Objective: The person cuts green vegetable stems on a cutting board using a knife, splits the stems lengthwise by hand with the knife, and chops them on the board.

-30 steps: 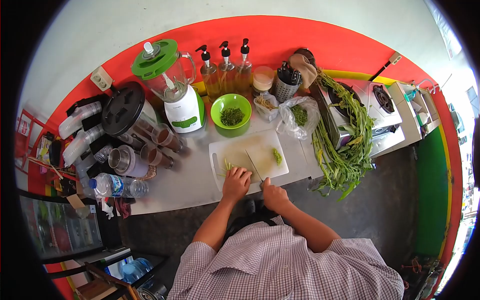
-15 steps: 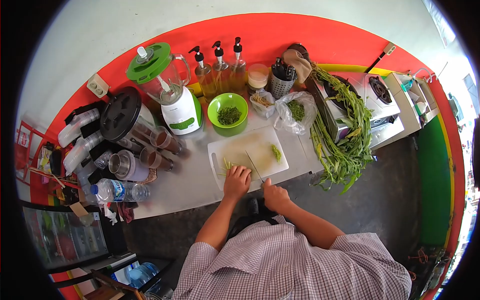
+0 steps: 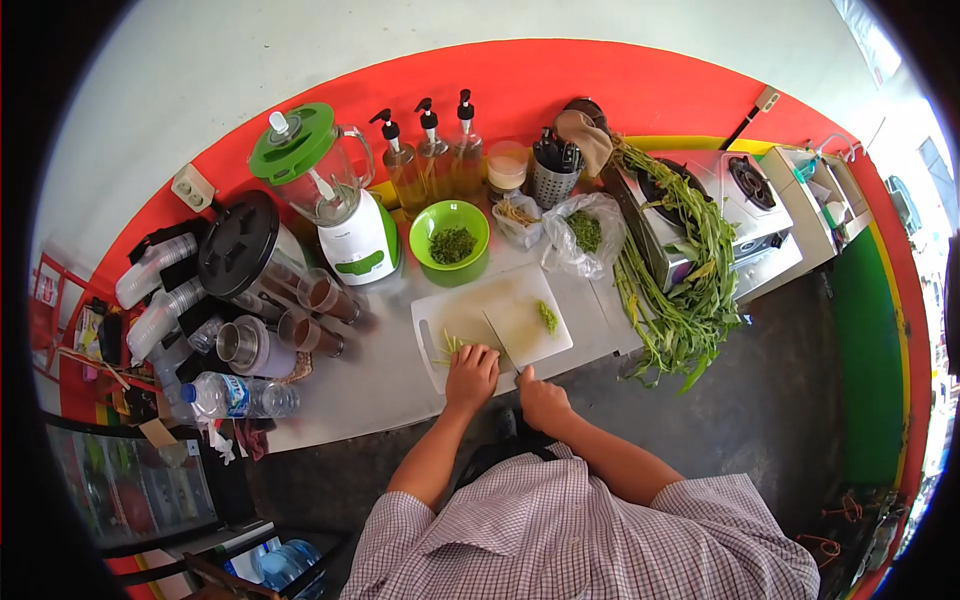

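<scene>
On the white cutting board (image 3: 545,290), my left hand (image 3: 473,374) is closed over some thin green stalks (image 3: 448,344), whose ends stick out to the left of its fingertips. My right hand (image 3: 544,402) grips a knife (image 3: 497,334) by its handle at the board's front edge. The blade points away from me across the board, just right of my left fingers. A small heap of chopped green pieces (image 3: 547,317) lies on the board's right side. Behind the board, a green bowl (image 3: 480,246) holds chopped greens (image 3: 453,245).
A green-lidded blender (image 3: 362,243) and pump bottles (image 3: 433,165) stand at the back. Plastic bags (image 3: 584,235) sit beside the bowl. Long leafy stems (image 3: 690,290) drape over the gas stove (image 3: 770,215). Cups (image 3: 325,296) and a water bottle (image 3: 245,395) are on the left.
The view has tilted a little, so the counter things appear slightly lower. Both hands stay close together on the board, the left over the stalks and the right on the knife.
</scene>
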### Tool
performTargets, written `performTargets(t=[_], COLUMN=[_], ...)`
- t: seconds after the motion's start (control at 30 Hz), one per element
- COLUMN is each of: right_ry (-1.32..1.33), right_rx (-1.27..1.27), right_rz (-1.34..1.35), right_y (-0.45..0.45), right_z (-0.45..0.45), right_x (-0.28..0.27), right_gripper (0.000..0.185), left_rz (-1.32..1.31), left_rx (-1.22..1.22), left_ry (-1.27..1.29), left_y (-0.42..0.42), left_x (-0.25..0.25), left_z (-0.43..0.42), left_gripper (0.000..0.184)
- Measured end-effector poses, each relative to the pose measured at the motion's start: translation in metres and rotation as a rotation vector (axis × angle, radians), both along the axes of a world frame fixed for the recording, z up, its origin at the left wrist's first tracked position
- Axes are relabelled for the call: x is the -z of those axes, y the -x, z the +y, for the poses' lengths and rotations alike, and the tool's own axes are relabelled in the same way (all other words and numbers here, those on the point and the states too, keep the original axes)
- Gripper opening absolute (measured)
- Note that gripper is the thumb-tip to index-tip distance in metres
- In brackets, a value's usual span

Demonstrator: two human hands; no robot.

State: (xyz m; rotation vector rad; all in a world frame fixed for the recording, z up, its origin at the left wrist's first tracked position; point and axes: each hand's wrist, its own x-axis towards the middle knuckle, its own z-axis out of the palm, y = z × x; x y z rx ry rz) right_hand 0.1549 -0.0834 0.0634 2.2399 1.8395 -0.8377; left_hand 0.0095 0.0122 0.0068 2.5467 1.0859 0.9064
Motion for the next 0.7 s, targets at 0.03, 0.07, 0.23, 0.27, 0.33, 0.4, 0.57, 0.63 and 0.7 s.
performTargets(t=[0.03, 0.07, 0.23, 0.27, 0.33, 0.4, 0.57, 0.63, 0.7], right_ry=[0.001, 0.000, 0.018, 0.025, 0.041, -0.003, 0.016, -0.007, -0.046], right_rx=[0.004, -0.010, 0.012, 0.027, 0.043, -0.058, -0.033, 0.004, 0.023], right_rz=[0.000, -0.005, 0.023, 0.016, 0.011, -0.019, -0.012, 0.002, -0.024], right_y=[-0.001, -0.002, 0.004, 0.004, 0.006, 0.000, 0.005, 0.010, 0.010], right_z=[0.005, 0.012, 0.001, -0.001, -0.002, 0.012, 0.015, 0.006, 0.005], right_x=[-0.003, -0.007, -0.008, -0.002, -0.004, -0.009, -0.013, -0.008, 0.003], right_gripper=[0.052, 0.052, 0.053, 0.051, 0.050, 0.044, 0.041, 0.041, 0.041], left_rz=[0.027, 0.054, 0.044, 0.050, 0.057, 0.066, 0.078, 0.074, 0.066], left_rx=[0.007, 0.012, 0.008, 0.009, 0.013, 0.017, 0.012, 0.018, 0.025], left_ry=[-0.008, -0.015, -0.008, 0.001, 0.015, 0.018, 0.027, 0.028, 0.028], left_y=[0.001, 0.001, 0.001, 0.001, 0.001, 0.002, 0.001, 0.001, 0.000], left_x=[-0.003, -0.006, -0.002, -0.001, -0.003, -0.005, -0.008, -0.006, -0.006], left_z=[0.000, 0.000, 0.001, 0.000, -0.001, -0.001, -0.002, -0.002, 0.000], left_gripper=[0.011, 0.011, 0.011, 0.011, 0.011, 0.011, 0.012, 0.012, 0.012])
